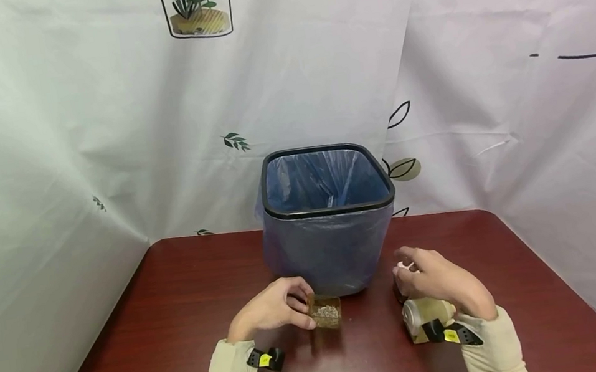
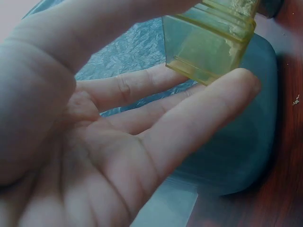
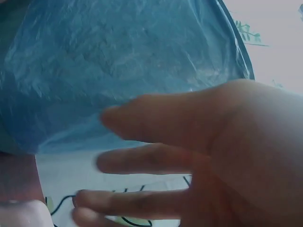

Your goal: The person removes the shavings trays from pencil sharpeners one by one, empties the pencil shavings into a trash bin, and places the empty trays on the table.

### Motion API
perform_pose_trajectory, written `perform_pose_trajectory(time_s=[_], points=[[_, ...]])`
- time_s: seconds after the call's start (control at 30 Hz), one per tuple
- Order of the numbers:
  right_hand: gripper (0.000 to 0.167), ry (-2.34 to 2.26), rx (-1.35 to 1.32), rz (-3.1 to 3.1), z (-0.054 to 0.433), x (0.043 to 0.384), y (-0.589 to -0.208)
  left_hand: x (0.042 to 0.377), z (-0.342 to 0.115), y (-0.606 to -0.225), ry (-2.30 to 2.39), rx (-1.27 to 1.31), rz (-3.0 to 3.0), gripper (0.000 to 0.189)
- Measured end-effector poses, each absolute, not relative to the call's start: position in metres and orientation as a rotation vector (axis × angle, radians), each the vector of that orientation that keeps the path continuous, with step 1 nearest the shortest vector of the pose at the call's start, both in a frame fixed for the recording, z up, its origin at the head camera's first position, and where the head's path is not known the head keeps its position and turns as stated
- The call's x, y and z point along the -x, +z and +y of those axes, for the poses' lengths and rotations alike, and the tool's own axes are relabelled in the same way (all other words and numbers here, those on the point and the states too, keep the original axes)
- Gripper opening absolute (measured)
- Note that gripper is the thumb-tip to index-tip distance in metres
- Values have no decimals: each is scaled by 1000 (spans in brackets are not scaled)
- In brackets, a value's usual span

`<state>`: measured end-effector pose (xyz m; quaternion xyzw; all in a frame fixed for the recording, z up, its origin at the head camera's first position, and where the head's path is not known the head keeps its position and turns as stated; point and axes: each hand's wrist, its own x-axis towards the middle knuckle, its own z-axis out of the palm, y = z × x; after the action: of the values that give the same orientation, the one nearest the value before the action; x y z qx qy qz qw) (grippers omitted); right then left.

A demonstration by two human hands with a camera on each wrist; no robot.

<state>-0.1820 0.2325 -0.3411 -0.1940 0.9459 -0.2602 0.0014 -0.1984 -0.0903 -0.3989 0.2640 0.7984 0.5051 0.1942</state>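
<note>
Amber box (image 1: pixel 329 315), head view: pale bits inside, just in front of lined bin (image 1: pixel 334 247), pinched by left hand (image 1: pixel 275 305). Right hand (image 1: pixel 438 275) over white-topped dark item (image 1: pixel 401 294), contact unclear; yellowish bottle (image 1: pixel 430 310) near wrist. Left wrist: box between thumb and fingertips. Right wrist: fingers spread, blurry, near blue liner (image 3: pixel 118 61).

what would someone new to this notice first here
Probably the big bin with its blue liner and black rim, standing mid-table toward the far side. Next, the small see-through yellow box in the left grip, just in front of the bin. Then the right grip, beside a dark, white-topped item right of the bin.
</note>
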Motion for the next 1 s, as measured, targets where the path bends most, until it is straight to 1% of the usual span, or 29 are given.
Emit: perform_pose_trajectory(time_s=[0.33, 0.63, 0.73, 0.87, 1.0], points=[[46, -1286, 584, 3149, 217, 192, -345, 197, -94, -399, 1428, -710, 2243, 46], [60, -1567, 440, 3088, 197, 188, -342, 197, -95, -395, 1431, -723, 2272, 46], [61, -1727, 437, 3029, 191, 188, -341, 196, -96, -392, 1434, -724, 2282, 47], [57, -1904, 434, 3020, 187, 187, -339, 195, -96, -390, 1452, -726, 2272, 47], [54, -2028, 426, 3030, 180, 173, -326, 194, -94, -389, 1493, -734, 2253, 47]])
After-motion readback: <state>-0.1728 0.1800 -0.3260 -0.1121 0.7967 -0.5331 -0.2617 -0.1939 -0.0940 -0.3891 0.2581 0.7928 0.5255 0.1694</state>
